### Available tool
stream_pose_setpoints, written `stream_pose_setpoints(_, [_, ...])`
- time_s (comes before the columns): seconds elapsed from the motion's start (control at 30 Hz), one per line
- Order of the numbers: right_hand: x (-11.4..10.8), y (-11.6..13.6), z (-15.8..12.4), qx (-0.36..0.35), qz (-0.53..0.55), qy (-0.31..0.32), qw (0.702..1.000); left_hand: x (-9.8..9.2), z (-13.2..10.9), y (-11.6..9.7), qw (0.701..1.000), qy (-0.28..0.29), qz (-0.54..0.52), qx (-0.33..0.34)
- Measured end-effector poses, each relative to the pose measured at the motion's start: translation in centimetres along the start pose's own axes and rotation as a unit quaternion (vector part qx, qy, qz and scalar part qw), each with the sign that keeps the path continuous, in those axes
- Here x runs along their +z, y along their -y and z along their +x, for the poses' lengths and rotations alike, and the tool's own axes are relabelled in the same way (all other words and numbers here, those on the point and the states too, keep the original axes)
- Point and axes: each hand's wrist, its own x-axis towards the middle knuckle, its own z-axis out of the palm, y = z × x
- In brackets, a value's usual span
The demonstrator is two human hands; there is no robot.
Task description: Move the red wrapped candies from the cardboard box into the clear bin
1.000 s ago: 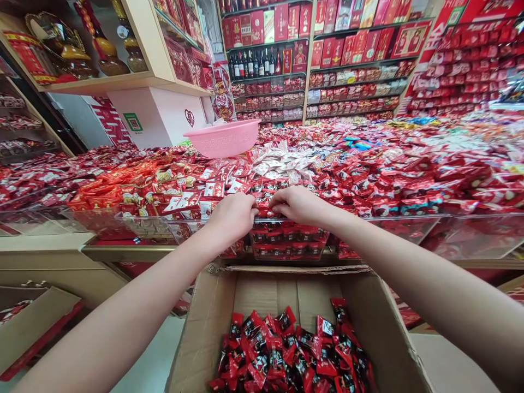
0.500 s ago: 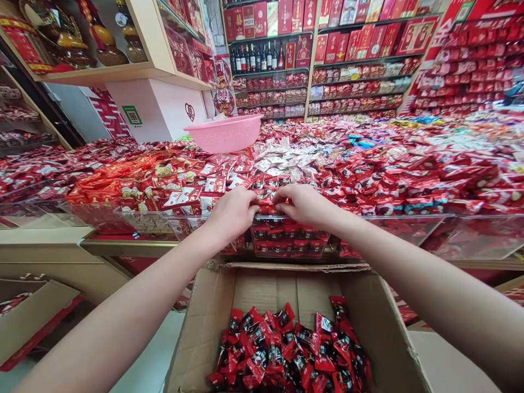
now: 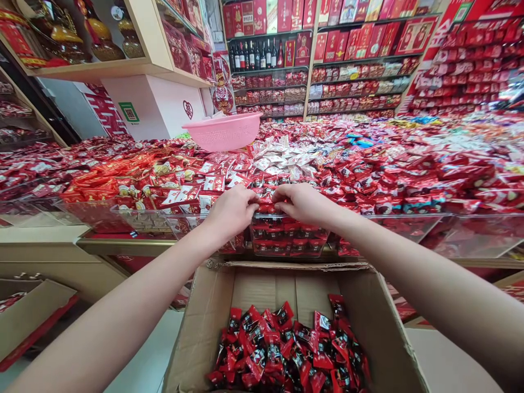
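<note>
Over the front of a clear plastic bin (image 3: 289,251), my left hand (image 3: 235,210) and my right hand (image 3: 301,203) face each other a short way apart. Their fingers are bent and pinched at the ends of a red wrapped candy (image 3: 267,208) on the top row; the fingertips are partly hidden. Rows of red and black wrapped candies (image 3: 289,233) show through the bin's front wall. Below my hands stands an open cardboard box (image 3: 204,322), its bottom covered by a loose heap of red and black wrapped candies (image 3: 272,346).
A pink plastic basket (image 3: 223,132) rests on the candy display behind my left hand. Clear bins of other candies run along both sides. White wrapped candies (image 3: 282,156) lie beyond my hands. Shelves with bottles (image 3: 256,56) and red boxes stand at the back.
My hands stay at the same row of candies with almost no visible movement. The view has shifted very slightly.
</note>
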Motion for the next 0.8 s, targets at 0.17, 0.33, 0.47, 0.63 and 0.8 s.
stream_pose_setpoints(0.17, [-0.2,0.2,0.1,0.0,-0.003,0.0,1.0,-0.3,0.1,-0.1,1.0,-0.002,0.001,0.007])
stream_pose_setpoints(0.33, [-0.6,0.4,0.4,0.002,0.002,-0.029,1.0,-1.0,0.0,-0.3,0.999,-0.04,-0.003,0.014])
stream_pose_setpoints(0.47, [-0.9,0.6,0.4,-0.015,-0.001,-0.064,0.998,-1.2,-0.3,-0.3,0.998,-0.063,0.003,0.028])
stream_pose_setpoints(0.63, [-0.8,0.7,0.3,-0.023,-0.001,-0.051,0.998,-0.8,-0.4,-0.3,0.998,-0.05,0.008,0.029])
stream_pose_setpoints(0.8, [-0.9,0.6,0.4,0.0,-0.011,-0.033,0.999,-1.0,-0.1,-0.3,0.999,-0.032,0.004,0.034])
